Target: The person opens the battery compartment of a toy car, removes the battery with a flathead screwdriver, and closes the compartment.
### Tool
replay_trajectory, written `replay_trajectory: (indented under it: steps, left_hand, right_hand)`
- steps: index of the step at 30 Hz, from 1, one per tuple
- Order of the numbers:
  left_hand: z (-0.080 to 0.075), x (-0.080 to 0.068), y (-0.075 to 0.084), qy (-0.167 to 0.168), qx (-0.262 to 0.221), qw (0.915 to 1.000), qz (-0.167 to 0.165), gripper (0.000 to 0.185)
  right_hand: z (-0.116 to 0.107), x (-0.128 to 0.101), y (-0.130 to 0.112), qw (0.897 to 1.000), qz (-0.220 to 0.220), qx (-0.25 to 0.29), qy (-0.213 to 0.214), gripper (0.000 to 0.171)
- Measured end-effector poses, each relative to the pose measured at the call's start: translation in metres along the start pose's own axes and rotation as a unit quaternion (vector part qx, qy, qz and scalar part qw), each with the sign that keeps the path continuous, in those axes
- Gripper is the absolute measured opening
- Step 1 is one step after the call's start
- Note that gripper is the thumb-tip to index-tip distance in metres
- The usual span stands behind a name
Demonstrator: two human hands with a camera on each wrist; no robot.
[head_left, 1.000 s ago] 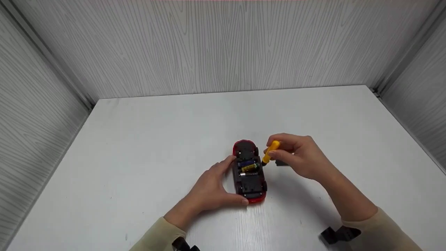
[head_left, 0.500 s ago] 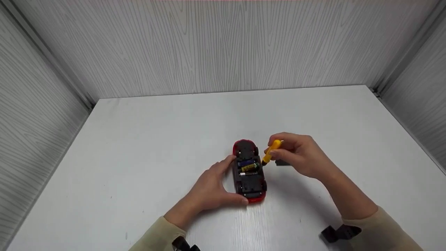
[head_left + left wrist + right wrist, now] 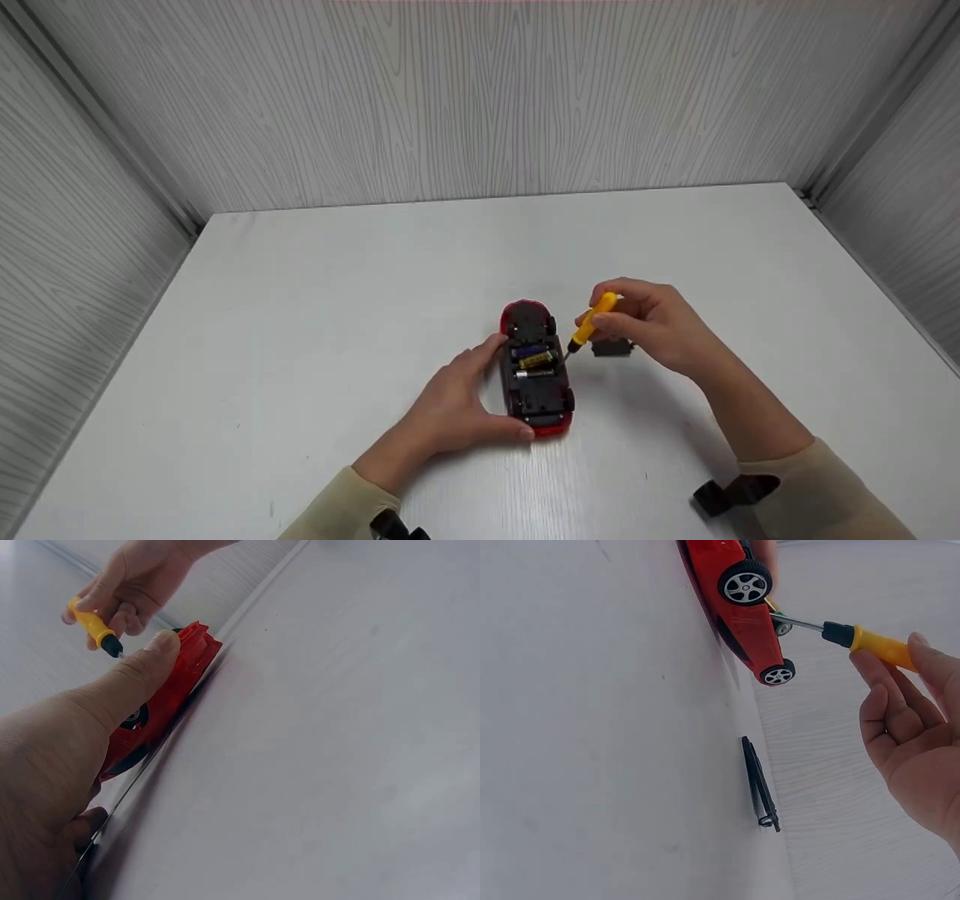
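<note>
At the middle of the white table (image 3: 300, 315), in the head view, a red toy car (image 3: 535, 371) lies upside down with its battery bay uncovered; batteries (image 3: 534, 358) sit side by side inside it. Your left hand (image 3: 457, 405) clasps the car from its left side, thumb at the near end and fingertips against the flank by the bay. Your right hand (image 3: 651, 326) pinches a yellow-handled screwdriver (image 3: 591, 323), tilted so that its tip points down toward the car's right edge beside the bay. A small black cover (image 3: 613, 348) lies flat on the table just right of the car, partly behind your right hand.

In the left wrist view, your left hand (image 3: 67, 765) has its thumb pressed along the red toy car (image 3: 169, 701); the other fingers are largely hidden behind it. Beyond the thumb, your right hand (image 3: 139, 581) grips the screwdriver (image 3: 94, 626) with curled fingers.

In the right wrist view, the screwdriver (image 3: 862, 639) has its metal shaft reaching the underside of the red toy car (image 3: 739, 600) between two wheels. Your right hand (image 3: 911, 742) holds the handle at its far end, fingers curled. The black cover (image 3: 759, 784) lies on the table near the car, apart from it.
</note>
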State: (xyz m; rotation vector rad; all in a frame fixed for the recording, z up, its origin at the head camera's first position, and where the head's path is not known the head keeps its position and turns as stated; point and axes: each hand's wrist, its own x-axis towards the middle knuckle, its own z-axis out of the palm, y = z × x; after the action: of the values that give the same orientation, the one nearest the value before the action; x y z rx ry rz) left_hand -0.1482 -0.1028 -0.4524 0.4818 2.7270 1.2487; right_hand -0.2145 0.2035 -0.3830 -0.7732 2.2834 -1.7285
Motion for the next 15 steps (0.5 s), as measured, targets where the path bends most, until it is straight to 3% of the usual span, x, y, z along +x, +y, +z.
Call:
replay_trajectory:
  steps: [15]
  left_hand:
    - [0.000,-0.001,0.000,0.003,0.004,1.0000,0.002,0.126]
  right_hand:
    - [-0.009,0.000,0.014,0.999,0.017,0.023,0.017,0.022]
